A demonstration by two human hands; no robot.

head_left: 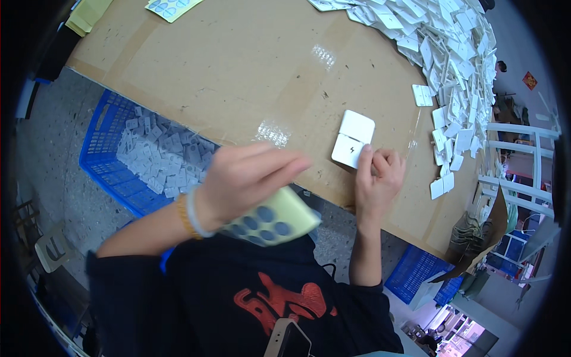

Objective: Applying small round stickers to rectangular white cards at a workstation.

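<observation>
My left hand (253,178) is raised over the gap between my body and the table, its thumb and forefinger pressed together. A yellow sticker sheet (306,221) with round grey-blue stickers comes out from under this hand, apparently held in it; the gripping fingers are partly hidden. Whether a single sticker sits at the fingertips is too small to tell. Near the table's front edge lies a white two-part panel (357,124), two rounded squares joined, with a black lightning mark on the nearer one. At its lower right corner my right hand (379,175) presses a finger, the other fingers curled.
White panels (440,53) form a large pile along the table's right side. Several loose pairs (422,95) lie beside it. Left below the cardboard-covered table (238,65) stands a blue crate (98,140) of small whitish pieces. More sticker sheets (172,8) lie at the far left.
</observation>
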